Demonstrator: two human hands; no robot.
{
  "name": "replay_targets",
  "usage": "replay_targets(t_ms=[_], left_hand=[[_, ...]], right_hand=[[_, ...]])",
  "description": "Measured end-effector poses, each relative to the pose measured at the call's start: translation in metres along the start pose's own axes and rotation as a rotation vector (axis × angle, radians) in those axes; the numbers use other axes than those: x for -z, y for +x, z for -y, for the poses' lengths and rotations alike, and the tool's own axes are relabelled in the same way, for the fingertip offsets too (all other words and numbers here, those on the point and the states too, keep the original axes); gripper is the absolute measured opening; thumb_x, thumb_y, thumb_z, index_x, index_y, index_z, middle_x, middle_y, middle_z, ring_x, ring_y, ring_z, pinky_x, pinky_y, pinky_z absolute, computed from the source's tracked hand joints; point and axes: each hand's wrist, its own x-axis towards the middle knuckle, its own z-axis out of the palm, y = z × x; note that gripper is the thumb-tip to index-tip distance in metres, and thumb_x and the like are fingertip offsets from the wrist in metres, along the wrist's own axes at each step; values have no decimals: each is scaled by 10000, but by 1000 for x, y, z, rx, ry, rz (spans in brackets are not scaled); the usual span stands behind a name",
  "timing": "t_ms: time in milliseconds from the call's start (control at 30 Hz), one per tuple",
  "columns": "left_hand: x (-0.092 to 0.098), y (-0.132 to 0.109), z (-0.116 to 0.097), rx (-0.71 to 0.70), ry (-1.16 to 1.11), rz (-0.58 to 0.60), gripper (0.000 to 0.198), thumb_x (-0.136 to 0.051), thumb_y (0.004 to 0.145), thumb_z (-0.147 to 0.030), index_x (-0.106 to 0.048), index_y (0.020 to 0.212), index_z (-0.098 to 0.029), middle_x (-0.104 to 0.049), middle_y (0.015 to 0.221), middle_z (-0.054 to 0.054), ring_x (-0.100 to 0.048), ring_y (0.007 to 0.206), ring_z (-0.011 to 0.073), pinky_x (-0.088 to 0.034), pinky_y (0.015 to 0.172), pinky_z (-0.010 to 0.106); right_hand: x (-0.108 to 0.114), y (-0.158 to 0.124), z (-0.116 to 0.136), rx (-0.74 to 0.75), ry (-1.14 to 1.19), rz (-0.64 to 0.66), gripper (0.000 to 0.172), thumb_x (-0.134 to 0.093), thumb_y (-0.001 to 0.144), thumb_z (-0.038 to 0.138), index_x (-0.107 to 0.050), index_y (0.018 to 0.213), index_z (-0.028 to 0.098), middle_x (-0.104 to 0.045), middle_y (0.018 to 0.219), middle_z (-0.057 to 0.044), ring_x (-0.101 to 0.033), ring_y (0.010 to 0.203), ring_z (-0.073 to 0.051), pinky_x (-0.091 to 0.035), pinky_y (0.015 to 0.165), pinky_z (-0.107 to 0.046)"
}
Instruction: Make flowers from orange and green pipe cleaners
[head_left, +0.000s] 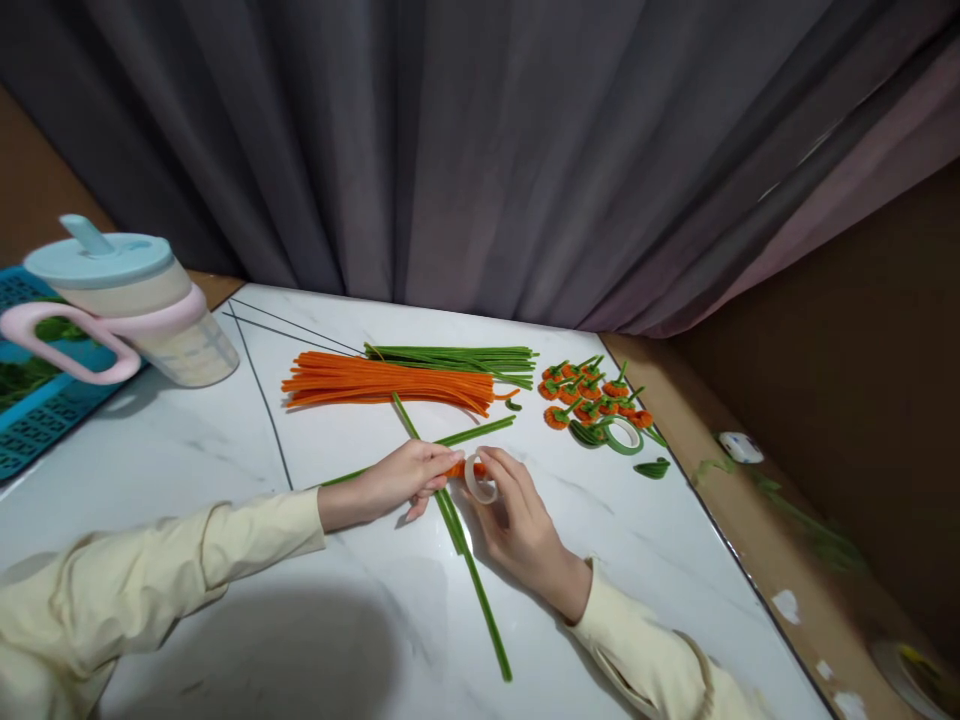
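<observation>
Near the middle of the table, my left hand pinches a short orange fuzzy piece, apparently bent pipe cleaner. My right hand is closed on a pale, whitish ring, with the orange piece at or behind it; whether it passes through I cannot make out. Below both hands lie long green pipe cleaners, crossing one another. Beyond them is a bundle of orange pipe cleaners, with a green bundle behind it. Several small orange pumpkin shapes with green stems are clustered to the right.
A roll of green tape lies beside the pumpkins, near green leaf-like pieces. At left stand a tumbler with a pink handle and a blue basket. A grey curtain hangs behind the white marbled table.
</observation>
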Motion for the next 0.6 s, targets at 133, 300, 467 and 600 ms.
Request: replay_targets(t_ms=[133,300,467,600], left_hand=[[1,2,3,-9,35,8,431,-410,869,-505,-327,600,-178,-297,456,-101,-357,265,38,-245,304,168],[2,4,6,0,62,6,414,-377,880,-459,-321,581,-179,-304,454,-94,-374,266,44,-251,308,167],[3,4,8,-15,82,34,367,-384,868,-386,-312,571,-180,-286,464,-94,-376,265,43,-241,306,170],[3,3,8,-26,93,38,349,-387,866,-365,-298,582,-184,-271,471,-97,-369,270,43,-242,311,173]], right_hand=[[-2,-1,-2,40,-26,53,522,-477,862,40,-345,1357,140,-505,1237,-186,-493,1159,-254,-500,891,-395],[1,3,-2,38,-100,124,579,-502,876,89,-273,1403,163,-513,1262,-169,-493,1141,-269,-478,881,-443],[3,8,-5,32,-39,180,589,-493,900,137,-215,1418,165,-510,1248,-166,-457,1183,-261,-433,951,-480],[2,7,-7,-4,47,252,606,-445,916,137,-136,1436,157,-431,1305,-182,-385,1255,-246,-443,980,-442]])
